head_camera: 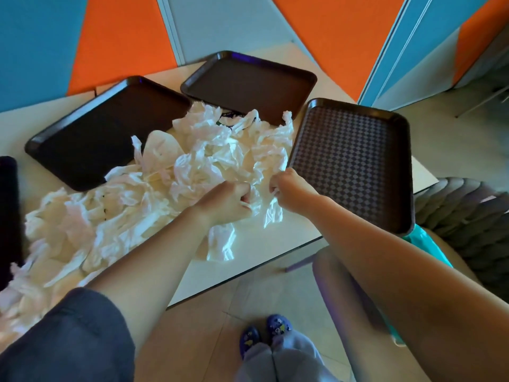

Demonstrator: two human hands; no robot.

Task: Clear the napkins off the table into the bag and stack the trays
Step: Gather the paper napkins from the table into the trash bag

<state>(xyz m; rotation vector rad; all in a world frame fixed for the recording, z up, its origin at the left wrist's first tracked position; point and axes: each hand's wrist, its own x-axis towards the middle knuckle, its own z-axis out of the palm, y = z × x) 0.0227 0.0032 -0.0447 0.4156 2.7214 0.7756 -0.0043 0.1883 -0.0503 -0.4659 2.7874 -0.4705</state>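
Note:
A heap of crumpled white napkins [115, 213] covers the middle and left of the cream table [275, 244]. A thin white plastic bag [264, 213] lies at the heap's right edge. My left hand [225, 202] and my right hand [292, 193] each grip a part of the bag, close together. Three dark brown trays lie flat around the heap: one at the left back [104, 133], one at the back middle [248, 84], one with a checkered surface at the right [355, 164].
A further dark tray edge [8, 216] shows at the far left. A grey padded chair [465, 216] stands right of the table, with something teal [424, 241] beside it. My feet [264, 332] stand on the tiled floor near the table's front edge.

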